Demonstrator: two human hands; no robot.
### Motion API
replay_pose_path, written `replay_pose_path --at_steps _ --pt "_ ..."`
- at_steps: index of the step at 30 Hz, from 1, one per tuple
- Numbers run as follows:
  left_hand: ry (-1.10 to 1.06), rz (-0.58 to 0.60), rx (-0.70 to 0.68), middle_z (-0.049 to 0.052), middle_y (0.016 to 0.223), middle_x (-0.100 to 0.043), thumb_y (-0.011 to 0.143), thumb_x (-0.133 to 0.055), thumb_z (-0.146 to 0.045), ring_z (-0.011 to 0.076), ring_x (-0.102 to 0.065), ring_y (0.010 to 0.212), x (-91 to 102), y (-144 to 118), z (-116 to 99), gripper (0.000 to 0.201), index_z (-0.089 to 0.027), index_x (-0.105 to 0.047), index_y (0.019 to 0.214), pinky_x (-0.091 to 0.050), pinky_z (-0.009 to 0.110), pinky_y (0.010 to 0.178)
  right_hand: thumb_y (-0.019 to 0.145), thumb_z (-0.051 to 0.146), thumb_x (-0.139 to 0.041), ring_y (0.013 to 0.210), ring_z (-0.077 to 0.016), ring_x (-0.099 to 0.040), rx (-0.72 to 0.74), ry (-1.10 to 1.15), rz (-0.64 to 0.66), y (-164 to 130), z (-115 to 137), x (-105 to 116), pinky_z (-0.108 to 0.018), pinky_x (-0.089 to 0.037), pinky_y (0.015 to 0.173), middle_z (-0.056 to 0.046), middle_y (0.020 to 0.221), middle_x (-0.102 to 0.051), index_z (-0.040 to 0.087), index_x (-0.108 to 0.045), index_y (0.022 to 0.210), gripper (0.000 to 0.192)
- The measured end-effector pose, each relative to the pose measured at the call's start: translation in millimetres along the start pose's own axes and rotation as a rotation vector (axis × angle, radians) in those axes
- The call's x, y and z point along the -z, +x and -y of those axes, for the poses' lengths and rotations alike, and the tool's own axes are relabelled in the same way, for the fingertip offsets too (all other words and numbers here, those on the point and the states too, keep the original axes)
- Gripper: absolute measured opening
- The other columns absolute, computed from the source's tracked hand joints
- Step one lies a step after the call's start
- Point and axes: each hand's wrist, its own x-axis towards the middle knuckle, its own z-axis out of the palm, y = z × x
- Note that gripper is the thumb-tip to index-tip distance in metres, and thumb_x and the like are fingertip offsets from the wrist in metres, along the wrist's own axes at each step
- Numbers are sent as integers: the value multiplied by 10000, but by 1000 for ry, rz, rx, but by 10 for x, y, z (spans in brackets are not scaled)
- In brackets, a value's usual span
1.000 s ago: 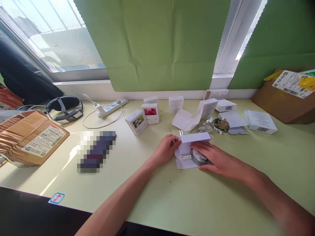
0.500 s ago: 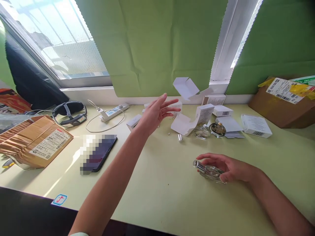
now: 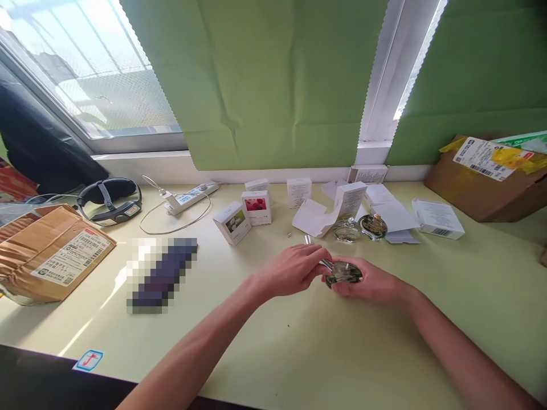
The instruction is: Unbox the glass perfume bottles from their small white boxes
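My right hand (image 3: 376, 282) is wrapped round a clear glass perfume bottle (image 3: 347, 273), which lies tilted with its top toward the left. My left hand (image 3: 294, 267) is closed, its fingers pinching the silver cap (image 3: 327, 263) at the bottle's neck. The fingers hide part of that cap. Just behind my left hand a loose silver cap (image 3: 307, 240) rests on the table. Farther back stand a clear bottle (image 3: 347, 231) and a dark patterned bottle with a gold top (image 3: 373, 227), side by side.
Small white boxes, one with a red picture (image 3: 256, 208) and one with white flowers (image 3: 233, 224), stand at the back. Opened white cardboard (image 3: 314, 217) lies beside them. A phone (image 3: 164, 276), a power strip (image 3: 192, 197), a headset (image 3: 113, 202) and brown cartons (image 3: 491, 182) flank the workspace.
My left hand has come down from its outstretched, open position to the bottle's cap. The white paper is no longer in the air. The bottle has shifted slightly up and left.
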Motion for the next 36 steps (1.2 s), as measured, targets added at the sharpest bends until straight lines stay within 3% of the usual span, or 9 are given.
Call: replay_pose_path --at_steps 3,6,8,12,16,21,26,31,36 --pt "106 -75 77 63 895 -650 1013 -369 -255 191 -593 789 100 22 21 193 -184 -548 1000 -416 317 684 863 487 -709 794 -169 -631 88 -153 -131 58 -24 -100 -301 -515 703 -12 940 -704 264 -574 1396 593" --pt "77 -245 405 26 730 -595 1032 -321 -338 180 -541 650 246 -25 76 284 -197 -515 880 -365 310 595 877 512 -681 936 -209 -662 134 -176 -286 52 -72 -134 -344 -536 834 -48 1117 -713 262 -575 1389 579" --pt "9 -276 546 25 746 -602 1047 -282 -436 183 -556 673 278 -90 158 382 -202 -526 870 -390 306 605 868 512 -690 995 -225 -671 134 -128 -353 23 -95 -122 -365 -533 908 -60 1181 -710 255 -581 1373 578" --pt "-49 -196 485 72 1117 -638 1043 -357 -385 220 -603 1036 28 -201 345 293 -224 -579 1146 -485 356 881 851 491 -711 1012 -235 -681 142 -83 -346 -24 -88 -91 -373 -539 940 -71 1175 -722 233 -616 1316 540" --pt "112 -381 447 141 1348 -539 1023 -439 -364 285 -483 1242 -259 -181 315 427 -222 -419 1426 -413 483 1050 858 484 -702 994 -228 -677 167 -100 -342 -12 -90 -88 -369 -544 914 -67 1170 -720 239 -621 1305 517" --pt "69 -224 -43 83 1136 -635 1050 -390 -328 200 -570 1037 -184 -28 45 332 -259 -498 1356 -469 336 920 876 493 -683 935 -218 -661 191 -130 -283 4 -150 -74 -349 -542 835 -40 1048 -726 256 -592 1367 553" --pt "214 -155 -143 71 1006 -656 1054 -324 -193 180 -578 916 -37 79 20 267 -194 -562 1173 -444 302 796 878 501 -679 884 -213 -647 215 -140 -223 -13 -148 -89 -340 -533 787 -46 1053 -723 237 -627 1335 530" --pt "450 -131 -49 92 961 -638 1066 -273 -240 200 -584 850 -98 131 -5 287 -163 -542 1000 -412 339 733 911 515 -622 826 -222 -657 248 -186 -305 25 -110 -213 -348 -550 713 -57 988 -720 222 -592 1364 540" --pt "386 -221 248 56 844 -586 1069 -215 -307 186 -548 720 -32 125 -58 333 -192 -467 884 -374 322 641 912 477 -627 1108 -263 -629 324 -241 -396 42 -91 -280 -388 -505 964 -68 1281 -651 268 -642 1283 426"
